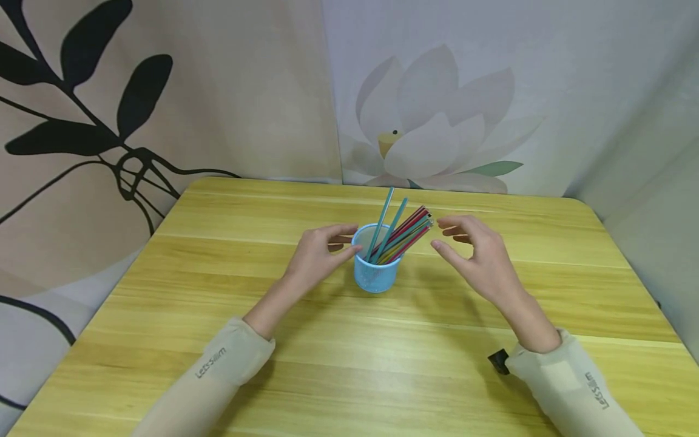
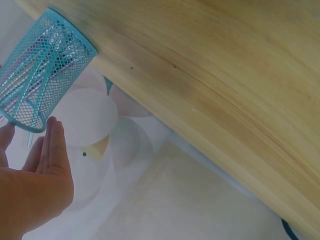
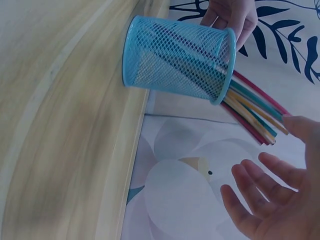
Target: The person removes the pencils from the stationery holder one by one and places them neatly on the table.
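Note:
A light blue mesh pen holder (image 1: pixel 375 276) stands upright on the table. Inside are several slim pencil-like sticks (image 3: pixel 252 112) in crimson, teal and gold. Most lean as a bundle over the right side of the rim, while two teal ones (image 1: pixel 384 212) stand steeper. At the left of the rim is my left hand (image 1: pixel 322 252), thumb and fingertips right by the edge, fingers (image 2: pixel 56 150) mostly straight. To the right, my right hand (image 1: pixel 480 258) hovers with thumb and fingers spread, just off the bundle's outer ends. Nothing lies in its palm.
The wooden table (image 1: pixel 338 376) spreads around the holder, with its back edge along a printed curtain (image 1: pixel 262 91). A small black object (image 1: pixel 499 362) sits by the right sleeve cuff (image 1: pixel 540 358). Another curtain (image 1: pixel 650 152) hangs along the right side.

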`<state>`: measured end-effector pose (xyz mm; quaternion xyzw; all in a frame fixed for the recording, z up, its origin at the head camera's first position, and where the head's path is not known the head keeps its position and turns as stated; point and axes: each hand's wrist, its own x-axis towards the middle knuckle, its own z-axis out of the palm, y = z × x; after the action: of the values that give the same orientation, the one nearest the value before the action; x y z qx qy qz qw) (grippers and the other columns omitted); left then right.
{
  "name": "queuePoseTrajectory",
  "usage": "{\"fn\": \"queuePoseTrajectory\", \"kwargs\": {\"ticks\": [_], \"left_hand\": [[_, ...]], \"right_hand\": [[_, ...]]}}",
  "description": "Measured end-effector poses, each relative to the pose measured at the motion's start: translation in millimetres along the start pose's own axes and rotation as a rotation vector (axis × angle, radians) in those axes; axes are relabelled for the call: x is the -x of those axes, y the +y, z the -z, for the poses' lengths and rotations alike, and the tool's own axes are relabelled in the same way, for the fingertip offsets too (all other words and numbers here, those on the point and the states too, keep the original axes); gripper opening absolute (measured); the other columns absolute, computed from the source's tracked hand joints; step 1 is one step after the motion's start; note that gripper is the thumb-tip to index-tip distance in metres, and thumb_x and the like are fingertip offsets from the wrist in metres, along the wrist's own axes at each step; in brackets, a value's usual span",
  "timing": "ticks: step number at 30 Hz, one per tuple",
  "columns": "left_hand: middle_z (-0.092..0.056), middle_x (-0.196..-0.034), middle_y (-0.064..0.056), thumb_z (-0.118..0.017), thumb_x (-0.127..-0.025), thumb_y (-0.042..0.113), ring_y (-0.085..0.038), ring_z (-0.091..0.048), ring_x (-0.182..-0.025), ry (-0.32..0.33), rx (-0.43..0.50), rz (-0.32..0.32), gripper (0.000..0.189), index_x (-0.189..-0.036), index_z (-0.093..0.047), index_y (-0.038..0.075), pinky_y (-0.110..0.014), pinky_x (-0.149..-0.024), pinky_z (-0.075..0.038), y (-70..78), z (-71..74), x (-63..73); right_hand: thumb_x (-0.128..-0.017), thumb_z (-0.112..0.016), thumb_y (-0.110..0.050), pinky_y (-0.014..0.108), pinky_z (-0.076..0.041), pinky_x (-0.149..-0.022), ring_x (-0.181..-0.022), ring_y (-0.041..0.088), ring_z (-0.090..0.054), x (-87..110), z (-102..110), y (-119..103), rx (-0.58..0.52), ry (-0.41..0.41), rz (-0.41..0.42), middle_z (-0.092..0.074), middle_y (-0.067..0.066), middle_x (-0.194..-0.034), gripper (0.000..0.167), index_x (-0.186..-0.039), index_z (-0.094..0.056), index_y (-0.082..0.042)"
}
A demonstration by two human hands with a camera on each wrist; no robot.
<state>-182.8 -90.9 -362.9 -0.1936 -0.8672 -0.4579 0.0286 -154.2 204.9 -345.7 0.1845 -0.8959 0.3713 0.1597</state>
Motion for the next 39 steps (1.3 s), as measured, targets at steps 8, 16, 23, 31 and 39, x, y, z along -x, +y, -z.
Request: {"fn": "queuePoseTrajectory", "kwargs": {"ticks": [8, 16, 23, 31, 39], "left_hand": [[-0.071, -0.123, -0.013, -0.075, -0.091, 0.02, -0.027, -0.073, -0.105, 0.01, 0.003, 0.002, 0.039, -0.125, -0.068, 0.003, -0.036, -0.09, -0.061, 0.3, -1.5, 0.1], [-0.073, -0.12, -0.013, -0.074, -0.091, 0.02, -0.025, -0.074, -0.102, 0.013, 0.001, 0.019, 0.037, -0.124, -0.069, 0.004, -0.031, -0.088, -0.061, 1.5, -1.8, 1.4], [-0.073, -0.12, -0.014, -0.074, -0.091, 0.018, -0.026, -0.075, -0.101, 0.011, 0.021, 0.023, 0.037, -0.124, -0.068, 0.003, -0.029, -0.085, -0.061, 1.3, -2.7, 1.1], [-0.073, -0.119, -0.015, -0.074, -0.091, 0.018, -0.027, -0.075, -0.101, 0.012, 0.048, 0.03, 0.037, -0.124, -0.068, 0.002, -0.028, -0.083, -0.062, -0.3, -3.8, 1.5], [-0.072, -0.12, -0.014, -0.073, -0.092, 0.018, -0.028, -0.074, -0.101, 0.014, 0.066, 0.062, 0.037, -0.125, -0.067, 0.004, -0.033, -0.084, -0.062, 0.2, -4.5, 2.3]], "right_hand": [[-0.093, -0.072, -0.026, 0.032, -0.061, -0.086, -0.091, 0.018, -0.069, -2.0, -6.0, -11.3, -0.053, 0.0, -0.069, -0.073, 0.007, -0.107, 0.03, -0.115, -0.068, -0.006], [-0.092, -0.071, -0.04, 0.022, -0.06, -0.078, -0.088, 0.02, -0.071, -6.5, -15.7, -18.5, -0.088, -0.06, -0.211, -0.074, 0.008, -0.099, 0.036, -0.108, -0.067, -0.008], [-0.091, -0.069, -0.047, 0.034, -0.059, -0.075, -0.089, 0.024, -0.073, -13.1, -22.9, -22.6, -0.069, -0.061, -0.26, -0.074, 0.008, -0.096, 0.038, -0.096, -0.064, -0.009], [-0.095, -0.067, -0.037, 0.029, -0.055, -0.07, -0.085, 0.023, -0.07, -18.5, -25.1, -21.4, -0.124, -0.064, -0.255, -0.073, 0.01, -0.09, 0.029, -0.1, -0.063, -0.008], [-0.097, -0.067, -0.025, 0.019, -0.06, -0.07, -0.075, -0.001, -0.067, -24.0, -26.2, -21.2, -0.312, -0.083, -0.279, -0.072, 0.021, -0.096, 0.028, -0.106, -0.063, 0.001]]}}
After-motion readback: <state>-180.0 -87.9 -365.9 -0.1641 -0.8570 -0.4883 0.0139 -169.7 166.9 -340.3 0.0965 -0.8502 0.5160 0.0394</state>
